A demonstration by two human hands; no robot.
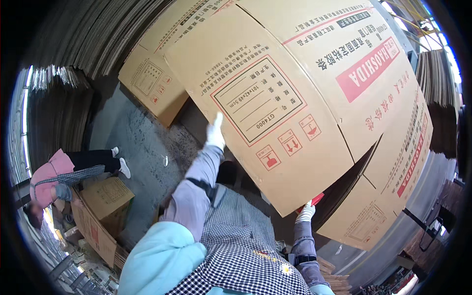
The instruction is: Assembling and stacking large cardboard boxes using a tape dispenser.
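A large flattened cardboard carton (236, 142) with red and black print lies tilted before me and fills the upper right. My left hand (215, 132), in a white glove, rests against its left edge with fingers stretched out. At the carton's near corner, my right hand (306, 212), also gloved, is closed round a small red object (317, 199). Most of that object is hidden, so its kind does not show. Below and to the right, another printed carton panel (359, 221) sticks out, with a dark gap between the two.
Behind the left edge lies another printed carton (147, 78). Tall stacks of flat cardboard (59, 98) line the left and far sides. On the grey floor (137, 132) at left, a person in pink (51, 172) bends over an upright carton (105, 201). A metal handle (432, 228) stands at right.
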